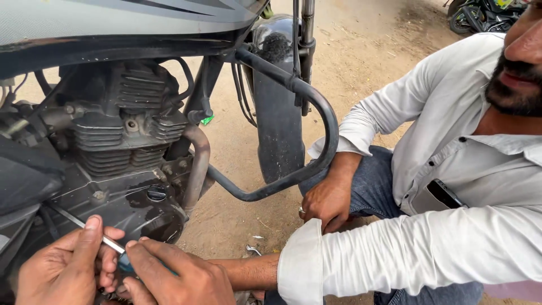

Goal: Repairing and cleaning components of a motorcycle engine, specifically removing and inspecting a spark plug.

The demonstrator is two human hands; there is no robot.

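Two hands: our left hand [59, 271] fingers [90, 231] pinch a thin steel screwdriver [110, 244], a co-worker's hand [175, 277] helping. Black metal engine casing [130, 197] unopened; our right hand unseen.

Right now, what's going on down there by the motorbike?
Two people are at a motorcycle's engine, parked on sandy ground. The camera wearer's left hand pinches the thin metal shaft of a screwdriver, low beside the dark engine cover. A co-worker in a white shirt reaches in with one hand at the tool's blue handle, while their other hand rests on their knee near the crash guard. The wearer's right hand is out of view.
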